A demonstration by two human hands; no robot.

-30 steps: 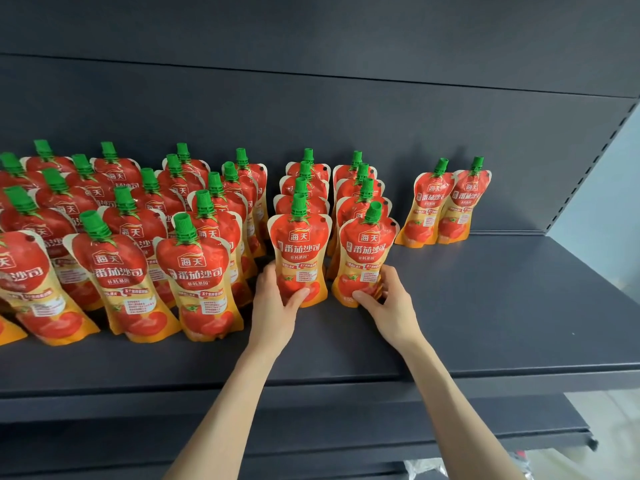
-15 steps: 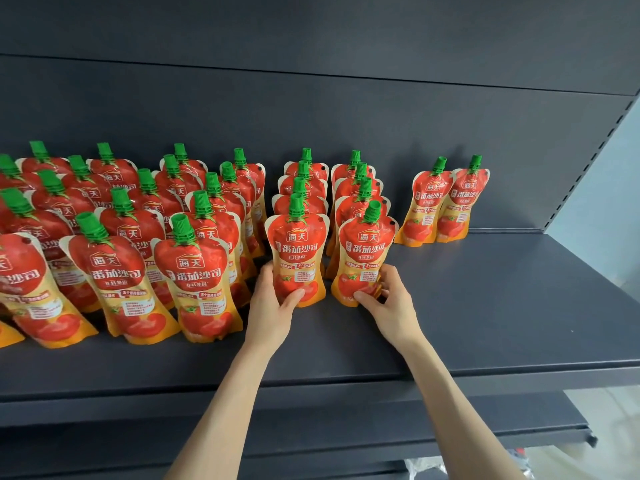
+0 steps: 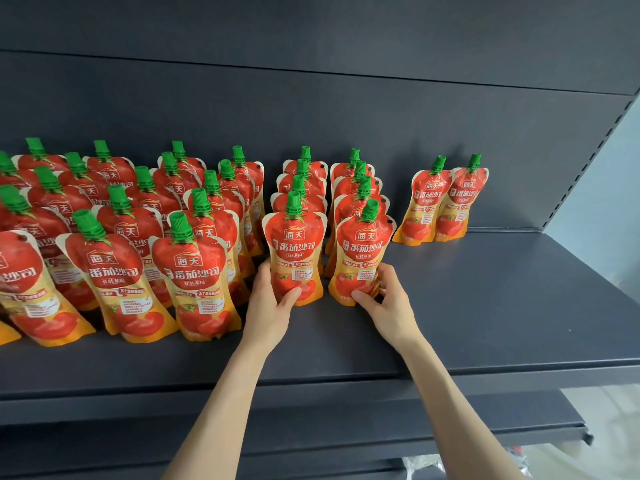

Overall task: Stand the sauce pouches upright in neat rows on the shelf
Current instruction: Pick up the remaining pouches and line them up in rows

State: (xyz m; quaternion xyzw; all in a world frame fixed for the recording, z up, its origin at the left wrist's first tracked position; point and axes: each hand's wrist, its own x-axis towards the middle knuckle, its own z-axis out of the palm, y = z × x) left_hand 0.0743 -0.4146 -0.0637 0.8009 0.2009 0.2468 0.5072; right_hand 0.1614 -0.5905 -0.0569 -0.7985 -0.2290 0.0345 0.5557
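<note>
The left front pouch is gripped low down by the left hand. The thumb is laid across its orange base and the fingers are curled behind its left edge. The right front pouch is held by the right hand, with the thumb pressed at the bottom front and the fingers wrapped round the right edge. Both pouches are set on the shelf, each at the head of a file of four. The left one is upright, while the right one is tilted slightly rightward at the cap.

A narrow gap is left between the two files. To the left, the packed block of pouches is ranged right up beside the left hand's knuckles, so little room is found there. To the right a wide bare stretch of shelf is seen, broken only by two pouches stood side by side, touching, against the back panel. Bare shelf is also left in front of the hands, up to the front lip. A lower shelf is seen beneath it.
</note>
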